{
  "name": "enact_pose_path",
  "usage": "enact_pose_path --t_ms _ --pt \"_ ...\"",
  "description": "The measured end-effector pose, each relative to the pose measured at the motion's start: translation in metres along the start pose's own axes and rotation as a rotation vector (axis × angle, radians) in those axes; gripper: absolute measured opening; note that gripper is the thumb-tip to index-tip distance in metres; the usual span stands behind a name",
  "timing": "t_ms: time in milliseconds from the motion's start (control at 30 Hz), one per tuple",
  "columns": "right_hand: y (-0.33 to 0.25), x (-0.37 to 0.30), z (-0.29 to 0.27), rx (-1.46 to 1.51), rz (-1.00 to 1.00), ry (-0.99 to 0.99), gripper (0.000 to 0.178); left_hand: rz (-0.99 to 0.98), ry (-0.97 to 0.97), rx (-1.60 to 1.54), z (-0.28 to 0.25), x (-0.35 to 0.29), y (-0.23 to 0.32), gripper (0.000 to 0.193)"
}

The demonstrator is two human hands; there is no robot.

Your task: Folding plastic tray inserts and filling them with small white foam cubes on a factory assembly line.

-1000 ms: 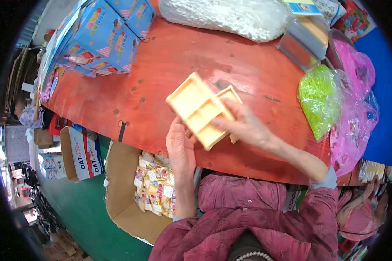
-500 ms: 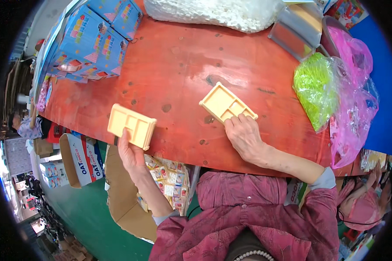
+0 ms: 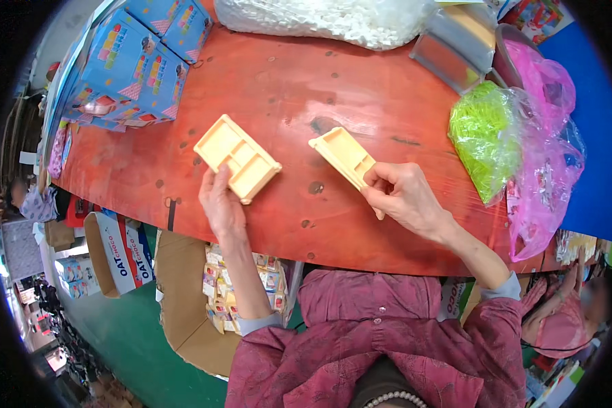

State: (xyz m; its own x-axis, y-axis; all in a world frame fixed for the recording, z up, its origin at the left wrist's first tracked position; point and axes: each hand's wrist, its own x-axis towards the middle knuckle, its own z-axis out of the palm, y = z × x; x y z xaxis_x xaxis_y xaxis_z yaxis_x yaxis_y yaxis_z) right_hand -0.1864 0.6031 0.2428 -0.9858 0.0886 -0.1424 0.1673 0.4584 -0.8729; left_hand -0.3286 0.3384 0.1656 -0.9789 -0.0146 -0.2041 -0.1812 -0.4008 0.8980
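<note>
Two pale yellow plastic trays, each moulded with a few compartments, are in my hands over the red table (image 3: 279,224). My left hand (image 3: 224,204) grips the left tray (image 3: 219,141) at its near edge, thumb over the middle. Its compartments face up and look empty. Between thumb and fingers, my right hand (image 3: 404,197) pinches the near end of the right tray (image 3: 343,151). That tray is tilted, with one long side wall showing. The two trays are apart, with table between them.
Blue printed boxes (image 3: 126,68) stand at the far left. A clear bag of white pieces (image 3: 326,20) lies at the back. To the right are a bag of lime-green pieces (image 3: 483,143) and a pink plastic bag (image 3: 540,197). Below the table edge, a carton (image 3: 183,299) holds small packs.
My left hand has carried its tray rightward and away from me, turning it. My right hand has tipped its tray up on its side.
</note>
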Motion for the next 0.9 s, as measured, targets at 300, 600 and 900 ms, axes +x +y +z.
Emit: enact_pose_path --t_ms 300,600,900 --pt "-0.016 -0.003 -0.004 0.468 0.159 -0.165 0.008 0.775 0.642 1.193 -0.021 0.006 0.021 0.028" --pt "-0.017 -0.006 0.003 0.546 0.176 -0.170 0.008 -0.155 -0.414 0.201 0.086 -0.105 0.013 0.006" --pt "-0.011 -0.009 0.005 0.466 0.154 -0.139 0.011 -0.380 -0.446 0.008 0.088 -0.098 -0.007 0.007"
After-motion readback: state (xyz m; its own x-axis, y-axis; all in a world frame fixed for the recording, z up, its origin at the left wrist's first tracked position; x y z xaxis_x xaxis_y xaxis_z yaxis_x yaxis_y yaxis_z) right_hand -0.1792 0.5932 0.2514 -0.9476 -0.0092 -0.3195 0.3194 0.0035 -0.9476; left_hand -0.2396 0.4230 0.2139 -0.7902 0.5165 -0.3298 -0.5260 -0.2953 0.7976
